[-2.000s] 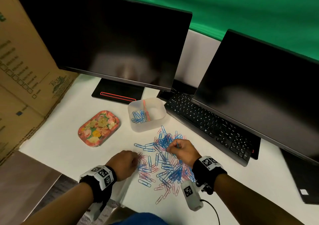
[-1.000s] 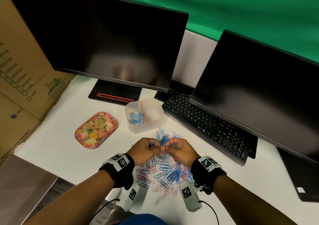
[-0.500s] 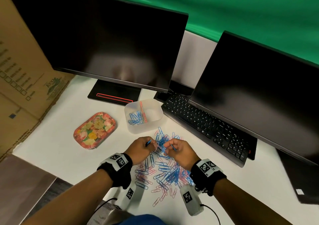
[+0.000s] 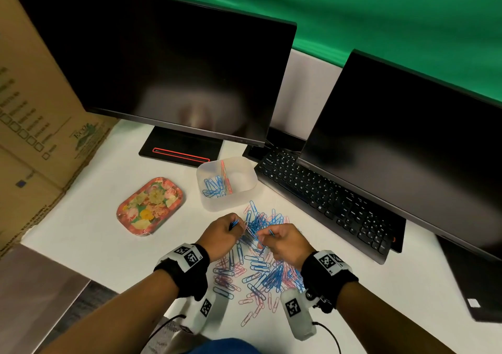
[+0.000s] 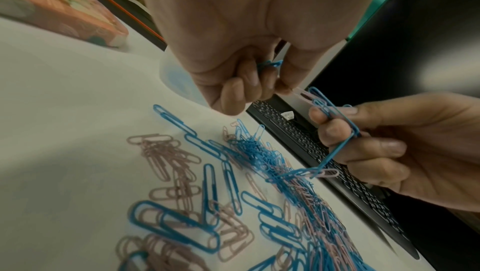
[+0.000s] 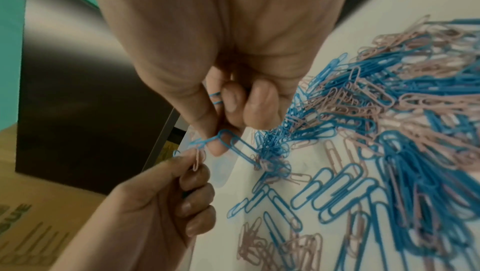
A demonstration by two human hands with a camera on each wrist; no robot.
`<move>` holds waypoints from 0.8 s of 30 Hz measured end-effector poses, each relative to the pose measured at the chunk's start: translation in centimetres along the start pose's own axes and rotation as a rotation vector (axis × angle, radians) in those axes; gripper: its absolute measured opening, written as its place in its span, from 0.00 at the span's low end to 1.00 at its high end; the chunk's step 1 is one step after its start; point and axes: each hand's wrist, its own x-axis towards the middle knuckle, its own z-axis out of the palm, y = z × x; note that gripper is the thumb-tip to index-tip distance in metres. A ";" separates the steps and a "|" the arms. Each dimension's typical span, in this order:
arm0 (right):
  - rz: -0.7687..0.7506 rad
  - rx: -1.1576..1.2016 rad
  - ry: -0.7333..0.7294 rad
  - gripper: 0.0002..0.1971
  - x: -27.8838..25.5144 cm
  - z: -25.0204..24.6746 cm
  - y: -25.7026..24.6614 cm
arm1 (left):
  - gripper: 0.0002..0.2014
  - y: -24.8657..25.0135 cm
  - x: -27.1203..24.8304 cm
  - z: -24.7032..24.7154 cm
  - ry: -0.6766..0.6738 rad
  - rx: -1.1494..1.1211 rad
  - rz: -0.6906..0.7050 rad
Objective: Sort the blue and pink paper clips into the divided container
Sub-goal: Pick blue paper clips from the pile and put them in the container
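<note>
Clips (image 4: 267, 269): blue and pink, loose heap on white desk (image 4: 81, 234), just before container (image 4: 226, 182); blue ones in its left compartment. Left hand (image 4: 222, 235): curled, pinching a pink clip (image 6: 197, 159), blue clips tucked in fingers. Right hand (image 4: 285, 242): pinching a linked blue clip (image 6: 236, 146) trailing into heap. Floral tray (image 4: 150, 207) at left; keyboard (image 4: 326, 198) at right.

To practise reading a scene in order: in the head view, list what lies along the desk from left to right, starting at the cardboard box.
Cardboard box → floral tray → divided container → keyboard → right monitor.
</note>
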 end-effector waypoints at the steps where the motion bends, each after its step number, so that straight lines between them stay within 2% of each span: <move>1: 0.037 0.047 -0.024 0.04 0.0 0.0 -0.1 | 0.08 0.0 0.0 0.1 0.014 0.000 0.002; 9: 0.136 0.223 -0.114 0.02 -0.2 -0.8 -0.5 | 0.08 -0.3 0.1 1.0 0.046 0.019 0.000; 17: 0.177 0.188 -0.180 0.10 -0.3 -0.4 -1.2 | 0.07 -0.4 0.0 2.0 0.053 0.072 0.001; 21: 0.157 0.027 -0.119 0.11 -0.4 -0.1 -1.6 | 0.08 -0.6 0.1 2.3 0.056 0.096 -0.011; 24: 0.009 -0.249 -0.130 0.07 -0.8 0.2 -2.1 | 0.09 -0.7 0.1 2.3 0.088 0.109 -0.019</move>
